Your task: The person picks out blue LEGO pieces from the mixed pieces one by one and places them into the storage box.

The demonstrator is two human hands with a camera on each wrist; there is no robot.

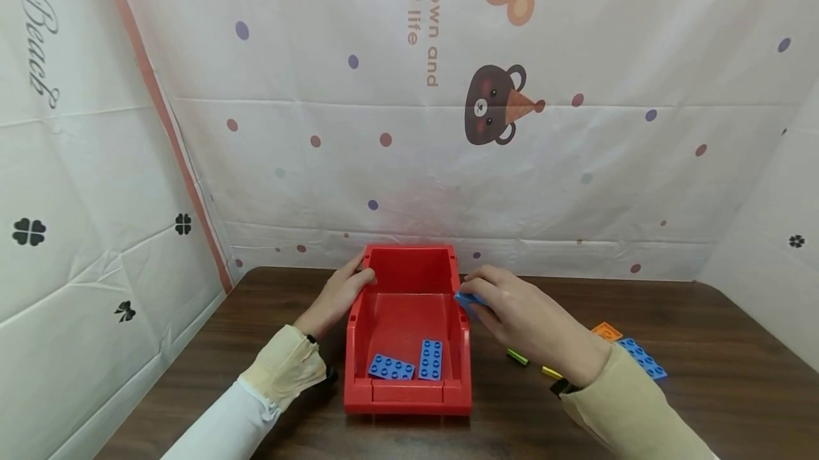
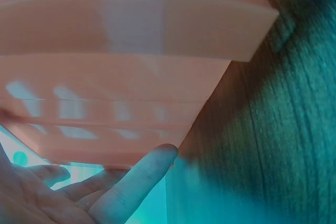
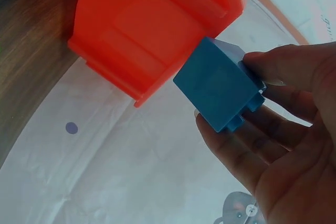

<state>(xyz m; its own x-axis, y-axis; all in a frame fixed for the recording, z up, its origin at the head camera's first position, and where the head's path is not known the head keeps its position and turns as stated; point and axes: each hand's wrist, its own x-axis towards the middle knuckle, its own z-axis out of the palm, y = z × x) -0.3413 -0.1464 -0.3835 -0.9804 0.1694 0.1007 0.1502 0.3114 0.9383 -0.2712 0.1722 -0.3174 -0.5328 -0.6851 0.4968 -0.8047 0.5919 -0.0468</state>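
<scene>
A red plastic bin (image 1: 407, 403) stands on the table with its low front toward me. Two blue studded toy bricks lie inside near the front: one (image 1: 391, 367) at an angle, the other (image 1: 431, 360) lengthwise. At the bin's left wall, my left hand (image 1: 338, 298) grips the rim, thumb over the top edge and fingers along the outside. My right hand (image 1: 515, 307) pinches a third blue toy brick (image 3: 218, 85) between thumb and fingers, beside the bin's right rim. In the right wrist view its studs face the palm.
To the right on the dark wood table (image 1: 723, 375) lie an orange piece (image 1: 607, 332), a blue studded brick (image 1: 643, 359), a green piece (image 1: 517, 357) and a yellow piece (image 1: 552, 372), partly behind my right forearm. A printed white cloth (image 1: 409, 175) hangs behind the table.
</scene>
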